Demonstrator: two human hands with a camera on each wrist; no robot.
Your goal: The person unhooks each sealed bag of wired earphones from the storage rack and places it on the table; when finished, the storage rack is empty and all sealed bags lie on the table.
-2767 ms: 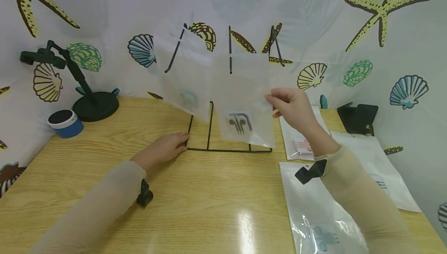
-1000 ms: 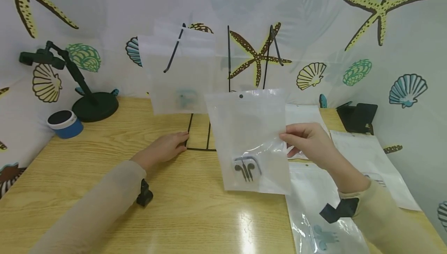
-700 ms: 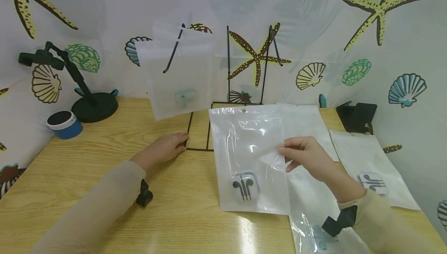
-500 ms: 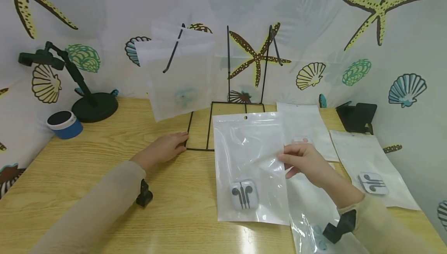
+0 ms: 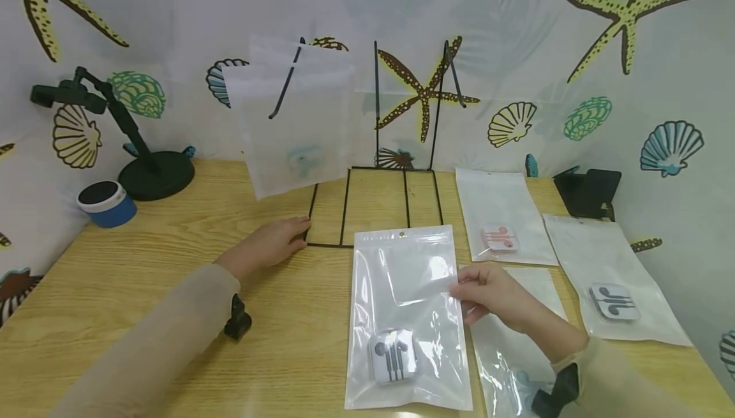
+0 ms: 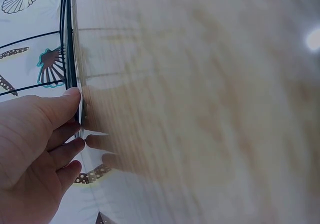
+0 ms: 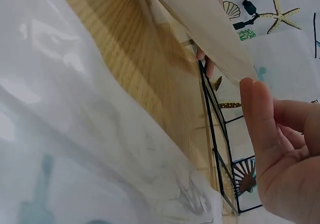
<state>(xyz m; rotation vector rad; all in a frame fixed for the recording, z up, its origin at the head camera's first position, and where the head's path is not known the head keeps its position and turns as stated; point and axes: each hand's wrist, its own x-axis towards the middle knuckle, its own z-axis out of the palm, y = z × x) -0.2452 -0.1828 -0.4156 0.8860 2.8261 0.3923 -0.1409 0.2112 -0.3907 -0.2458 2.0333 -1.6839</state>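
Observation:
A clear-fronted white zip bag (image 5: 404,287) holds a white square case of earphones (image 5: 393,357) with dark earpieces. My right hand (image 5: 499,293) pinches the bag's right edge between thumb and fingers, low over the table; whether the whole bag touches the wood I cannot tell. A black wire display rack (image 5: 344,214) stands at the back of the table. My left hand (image 5: 270,242) grips the left side of its base, thumb on the wires in the left wrist view. One more bag (image 5: 293,124), with something bluish in it, hangs on the rack's left hook.
On the right lie bags with pink earphones (image 5: 501,238), grey earphones (image 5: 613,302) and pale blue earphones (image 5: 525,389). A black stand (image 5: 588,193) is behind them. A dark desk lamp (image 5: 155,175) and a blue round container (image 5: 109,207) stand at the left. A patterned cloth hangs behind.
The bag with the dark earphones has come off the rack's middle hook and moved down toward me in my right hand. The left-hook bag has swung slightly. My left hand stays put.

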